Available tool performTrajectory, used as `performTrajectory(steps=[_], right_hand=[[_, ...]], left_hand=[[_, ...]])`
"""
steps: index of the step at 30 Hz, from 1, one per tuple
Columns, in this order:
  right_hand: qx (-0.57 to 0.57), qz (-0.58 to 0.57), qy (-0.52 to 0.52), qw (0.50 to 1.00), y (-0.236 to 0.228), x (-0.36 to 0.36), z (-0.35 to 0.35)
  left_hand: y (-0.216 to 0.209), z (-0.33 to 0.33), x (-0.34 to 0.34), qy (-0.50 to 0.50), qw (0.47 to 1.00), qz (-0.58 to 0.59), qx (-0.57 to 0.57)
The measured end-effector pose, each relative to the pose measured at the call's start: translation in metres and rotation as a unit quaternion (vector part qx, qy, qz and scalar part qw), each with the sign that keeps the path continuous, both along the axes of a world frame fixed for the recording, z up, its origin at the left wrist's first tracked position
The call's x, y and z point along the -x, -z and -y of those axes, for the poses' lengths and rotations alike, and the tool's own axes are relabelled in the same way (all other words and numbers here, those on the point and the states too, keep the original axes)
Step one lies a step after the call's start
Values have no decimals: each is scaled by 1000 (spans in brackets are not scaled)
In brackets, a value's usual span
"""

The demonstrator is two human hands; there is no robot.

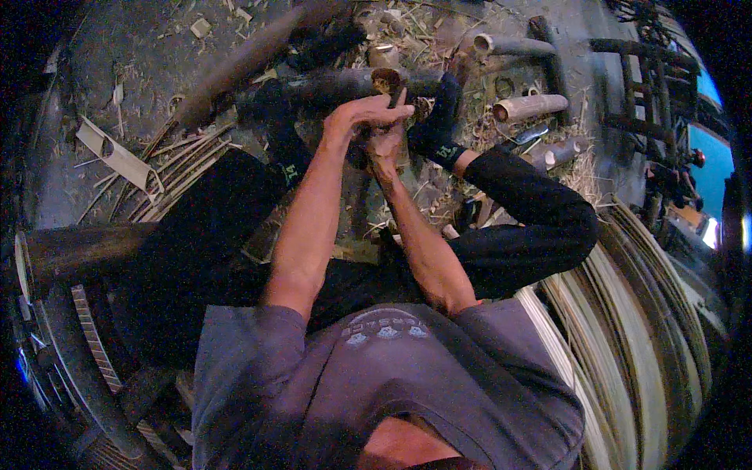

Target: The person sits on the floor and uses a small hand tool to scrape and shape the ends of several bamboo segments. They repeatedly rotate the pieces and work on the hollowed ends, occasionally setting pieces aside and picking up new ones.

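My left hand (364, 116) lies across the top of my right hand (384, 147), its fingers pointing right and held close together. The right hand's fingers are bent and partly covered by the left. A narrow dark piece (398, 97) rises at the hands; its kind is unclear. What the fingers hold is hidden. Just beyond them is a brown, hollow round end (386, 78), seemingly of a bamboo tube, by a dark crosswise pole (333, 84). My feet in dark socks, the right one (439, 129) clearest, flank the hands.
Cut bamboo tubes (531, 107) lie at the far right among shavings (439, 188). Long bamboo strips (627, 313) are stacked at my right. Thin sticks (192, 164) and a split bamboo piece (117, 157) lie left. A thick pole (78, 251) is near my left knee; dark wooden frames (642, 86) stand far right.
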State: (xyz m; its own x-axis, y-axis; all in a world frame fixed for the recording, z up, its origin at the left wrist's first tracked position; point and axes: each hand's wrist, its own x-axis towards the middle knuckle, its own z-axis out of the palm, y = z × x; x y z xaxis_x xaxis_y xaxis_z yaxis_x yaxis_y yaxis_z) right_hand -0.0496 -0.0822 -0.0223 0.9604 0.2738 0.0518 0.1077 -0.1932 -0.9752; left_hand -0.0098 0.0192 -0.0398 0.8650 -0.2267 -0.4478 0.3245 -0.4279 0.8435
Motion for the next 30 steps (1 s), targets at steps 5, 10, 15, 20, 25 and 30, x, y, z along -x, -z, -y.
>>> performTrajectory(steps=[5, 10, 15, 20, 25, 30], right_hand=[[17, -11, 39, 999, 35, -2, -5], [108, -80, -6, 991, 12, -23, 17], [440, -5, -201, 875, -20, -87, 59], [510, 24, -414, 754, -33, -181, 43], [228, -19, -125, 965, 1, -61, 62], [209, -97, -127, 965, -17, -60, 60]], left_hand=[[3, -3, 0, -10, 999, -43, 18], [17, 26, 2, -139, 985, 52, 89], [22, 59, -21, -311, 932, -59, 176], [15, 64, -56, -458, 810, -105, 351], [2, 35, -34, -135, 987, -49, 75], [9, 45, -26, -179, 983, 33, 38]])
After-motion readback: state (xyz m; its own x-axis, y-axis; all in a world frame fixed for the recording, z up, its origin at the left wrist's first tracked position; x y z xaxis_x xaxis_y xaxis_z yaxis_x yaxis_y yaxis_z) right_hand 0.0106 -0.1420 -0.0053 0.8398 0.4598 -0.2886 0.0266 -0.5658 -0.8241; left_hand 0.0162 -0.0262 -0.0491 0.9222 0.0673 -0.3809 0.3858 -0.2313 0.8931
